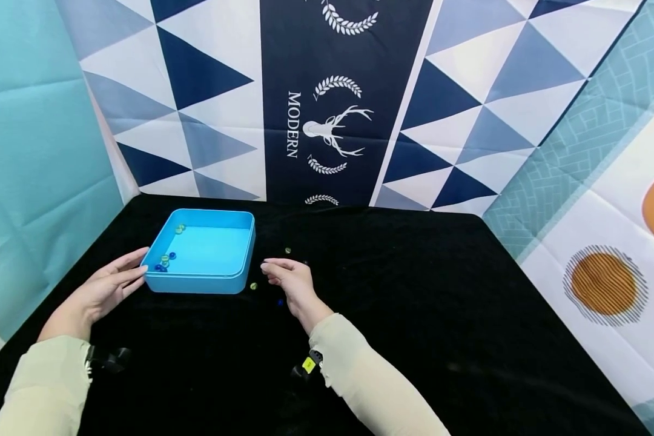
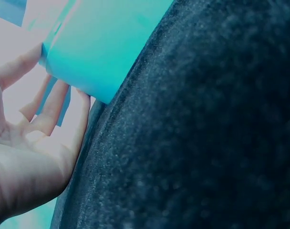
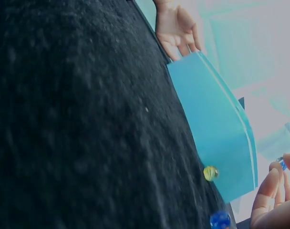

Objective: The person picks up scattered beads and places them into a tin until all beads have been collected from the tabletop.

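Touching the box (image 1: 196,284) with spread fingers, left hand (image 1: 102,292) is seemingly bracing it; right hand (image 1: 295,286) is pinching a blue marble (image 3: 282,164), fingertips likely suiting its smallness.

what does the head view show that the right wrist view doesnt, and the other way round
Only the head view shows the marbles inside the blue box and the deer print. Only the right wrist view clearly shows the blue marble that the right hand pinches. Both show the two hands, the box and the yellow-green marble beside it.
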Motion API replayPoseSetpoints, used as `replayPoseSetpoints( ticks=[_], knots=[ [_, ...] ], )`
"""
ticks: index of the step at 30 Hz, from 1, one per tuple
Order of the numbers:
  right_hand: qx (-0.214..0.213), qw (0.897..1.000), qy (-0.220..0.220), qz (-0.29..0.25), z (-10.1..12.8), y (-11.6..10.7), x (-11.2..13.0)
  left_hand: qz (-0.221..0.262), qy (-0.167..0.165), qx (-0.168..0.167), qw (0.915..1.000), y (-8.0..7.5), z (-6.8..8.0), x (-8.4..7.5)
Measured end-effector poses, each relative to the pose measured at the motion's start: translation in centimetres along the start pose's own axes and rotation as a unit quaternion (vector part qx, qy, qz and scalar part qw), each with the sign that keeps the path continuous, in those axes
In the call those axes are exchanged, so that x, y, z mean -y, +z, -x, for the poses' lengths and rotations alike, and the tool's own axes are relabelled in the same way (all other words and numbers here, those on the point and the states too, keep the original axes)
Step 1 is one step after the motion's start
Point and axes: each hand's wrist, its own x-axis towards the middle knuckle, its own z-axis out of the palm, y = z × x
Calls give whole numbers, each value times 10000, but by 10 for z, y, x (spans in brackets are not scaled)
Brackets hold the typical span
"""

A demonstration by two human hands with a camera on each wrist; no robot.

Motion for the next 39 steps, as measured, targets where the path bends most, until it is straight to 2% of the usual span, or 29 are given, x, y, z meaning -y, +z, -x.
replayPoseSetpoints(
  ticks=[9,20,24,31,39],
  knots=[
    [-97,9997,11,213,2,20,-4,34,-80,-31,10000,-1,-1,0],
    [37,9983,-18,590,2,40,-1,-28,-112,18,9999,-3,0,-2],
    [-12,9982,81,599,-1,46,-1,-60,-108,10,9999,-3,0,-1],
    [-206,9951,171,956,-6,55,1,-10,-103,9,9999,-2,-1,-2],
    [-318,9956,112,870,-10,61,6,51,-50,72,9999,-1,-1,-1]
  ],
)
